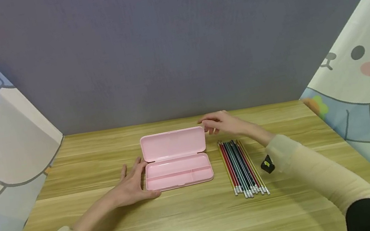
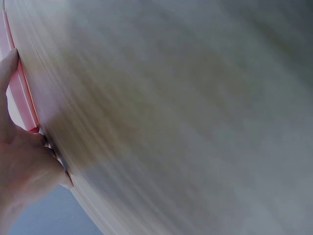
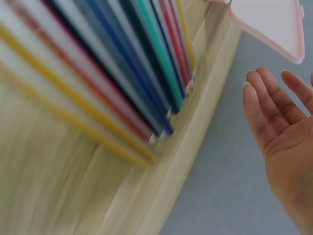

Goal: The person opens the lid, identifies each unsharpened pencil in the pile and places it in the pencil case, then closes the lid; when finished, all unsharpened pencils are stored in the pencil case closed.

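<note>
A pink pencil case (image 1: 170, 181) lies on the table with its lid (image 1: 173, 144) raised at the back, showing divided compartments. My left hand (image 1: 131, 187) rests at its left end, fingers spread along the side and thumb against the front wall. In the left wrist view, that thumb touches the pink case (image 2: 22, 95). Beside the lid's right edge is my right hand (image 1: 223, 122), fingers slightly bent. The right wrist view shows this hand (image 3: 288, 132) holding nothing, with a gap between its fingers and the lid (image 3: 271, 24).
Several pencils (image 1: 241, 167) in various colours lie side by side to the right of the case, eraser ends toward me. They lie below my right forearm. A grey panel (image 1: 173, 51) stands behind the wooden table (image 1: 189, 226), with patterned cloths at both sides.
</note>
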`<state>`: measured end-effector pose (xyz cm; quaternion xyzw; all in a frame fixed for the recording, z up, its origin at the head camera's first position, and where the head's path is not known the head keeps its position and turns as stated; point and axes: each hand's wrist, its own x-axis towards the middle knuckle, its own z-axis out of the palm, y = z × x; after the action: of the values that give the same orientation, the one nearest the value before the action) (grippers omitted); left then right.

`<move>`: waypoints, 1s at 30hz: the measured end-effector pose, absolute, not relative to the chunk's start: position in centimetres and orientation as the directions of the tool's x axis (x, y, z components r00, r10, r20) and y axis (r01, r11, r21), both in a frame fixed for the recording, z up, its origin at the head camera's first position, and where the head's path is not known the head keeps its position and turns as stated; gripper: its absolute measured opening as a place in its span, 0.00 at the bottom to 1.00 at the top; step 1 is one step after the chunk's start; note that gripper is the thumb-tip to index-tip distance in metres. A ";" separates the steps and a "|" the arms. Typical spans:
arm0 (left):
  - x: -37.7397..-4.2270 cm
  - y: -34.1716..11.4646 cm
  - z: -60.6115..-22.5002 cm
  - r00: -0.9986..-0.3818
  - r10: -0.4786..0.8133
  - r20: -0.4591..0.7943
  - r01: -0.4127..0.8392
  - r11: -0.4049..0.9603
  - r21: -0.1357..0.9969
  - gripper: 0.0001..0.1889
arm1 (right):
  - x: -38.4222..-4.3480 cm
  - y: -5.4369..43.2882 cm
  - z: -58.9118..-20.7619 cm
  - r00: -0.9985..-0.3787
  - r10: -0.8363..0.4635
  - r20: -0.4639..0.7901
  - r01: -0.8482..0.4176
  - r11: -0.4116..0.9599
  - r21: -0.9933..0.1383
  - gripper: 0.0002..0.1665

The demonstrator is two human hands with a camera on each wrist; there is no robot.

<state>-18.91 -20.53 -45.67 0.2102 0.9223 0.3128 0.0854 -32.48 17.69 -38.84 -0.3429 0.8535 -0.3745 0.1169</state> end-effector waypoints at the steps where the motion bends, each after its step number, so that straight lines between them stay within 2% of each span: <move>1: -18.9 -20.6 -45.7 -0.897 0.441 -0.027 0.334 0.717 0.612 0.51 | -32.4 18.1 -38.8 -0.741 -0.669 0.058 -0.495 0.486 -0.721 0.24; 8: -18.9 -20.6 -45.7 -0.896 0.444 -0.026 0.336 0.714 0.614 0.51 | -31.4 20.9 -38.8 -0.781 -0.623 0.046 -0.443 0.501 -0.743 0.23; 16: -18.9 -20.8 -45.5 -0.896 0.443 -0.032 0.333 0.717 0.612 0.51 | -30.6 24.0 -40.0 -0.818 -0.569 0.087 -0.463 0.559 -0.688 0.23; 20: -18.9 -20.8 -45.5 -0.897 0.441 -0.034 0.330 0.718 0.612 0.52 | -30.0 25.3 -40.4 -0.823 -0.561 0.091 -0.455 0.555 -0.696 0.24; 30: -18.9 -20.9 -45.6 -0.894 0.447 -0.046 0.325 0.714 0.620 0.52 | -27.5 27.8 -41.7 -0.863 -0.505 0.018 -0.347 0.566 -0.747 0.31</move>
<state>-18.85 -20.89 -45.56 0.2096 0.9208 0.3147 0.0964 -27.48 27.76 -41.66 -0.2422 0.8794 -0.3976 0.0991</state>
